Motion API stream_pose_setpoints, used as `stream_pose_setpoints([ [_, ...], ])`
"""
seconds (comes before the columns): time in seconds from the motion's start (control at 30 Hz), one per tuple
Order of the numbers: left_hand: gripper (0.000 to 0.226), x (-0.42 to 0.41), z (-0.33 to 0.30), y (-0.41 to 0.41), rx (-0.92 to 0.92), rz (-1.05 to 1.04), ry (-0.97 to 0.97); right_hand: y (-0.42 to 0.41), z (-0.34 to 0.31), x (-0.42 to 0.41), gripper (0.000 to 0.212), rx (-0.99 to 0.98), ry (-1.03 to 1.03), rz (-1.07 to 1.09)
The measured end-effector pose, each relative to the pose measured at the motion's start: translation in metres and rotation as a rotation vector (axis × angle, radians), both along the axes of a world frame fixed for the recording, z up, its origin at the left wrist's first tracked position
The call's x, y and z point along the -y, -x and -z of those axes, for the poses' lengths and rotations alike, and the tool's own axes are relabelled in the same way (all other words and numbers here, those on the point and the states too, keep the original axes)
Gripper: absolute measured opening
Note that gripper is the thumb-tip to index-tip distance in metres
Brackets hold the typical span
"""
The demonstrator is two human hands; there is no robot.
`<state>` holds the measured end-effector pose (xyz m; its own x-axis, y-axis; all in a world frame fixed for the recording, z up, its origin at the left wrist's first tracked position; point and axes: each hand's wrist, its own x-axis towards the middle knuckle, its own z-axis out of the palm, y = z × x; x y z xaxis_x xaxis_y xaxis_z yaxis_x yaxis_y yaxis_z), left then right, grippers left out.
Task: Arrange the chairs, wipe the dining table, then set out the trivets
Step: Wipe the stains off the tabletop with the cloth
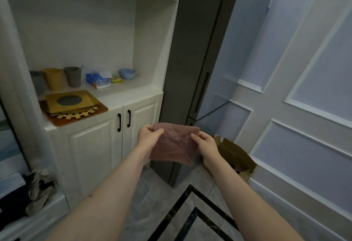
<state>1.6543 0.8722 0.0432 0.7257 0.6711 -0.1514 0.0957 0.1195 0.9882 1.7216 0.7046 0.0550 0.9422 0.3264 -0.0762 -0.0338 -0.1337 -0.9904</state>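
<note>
A pink-brown cleaning cloth (174, 143) hangs spread between both hands in front of me, above the floor. My left hand (147, 137) pinches its upper left corner, and my right hand (206, 148) grips its right edge. A stack of trivets (71, 104) lies on the white cabinet's counter (122, 96) at the left: a yellow square one with a dark round centre on top, tan ones under it, a brown mat at the bottom. No chairs or dining table are in view.
Cups (55, 78), a blue packet (98, 79) and a blue bowl (126, 73) stand at the back of the counter. A tall dark fridge (192, 59) rises right of the cabinet. An open cardboard box (235, 156) sits on the floor by the panelled wall.
</note>
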Motion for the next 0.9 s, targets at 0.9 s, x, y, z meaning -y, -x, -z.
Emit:
stream_pose_setpoints([
  [0.9, 0.023, -0.275, -0.018, -0.358, -0.062, -0.335, -0.362, -0.389, -0.002, -0.284, 0.004, 0.179, 0.082, -0.194],
])
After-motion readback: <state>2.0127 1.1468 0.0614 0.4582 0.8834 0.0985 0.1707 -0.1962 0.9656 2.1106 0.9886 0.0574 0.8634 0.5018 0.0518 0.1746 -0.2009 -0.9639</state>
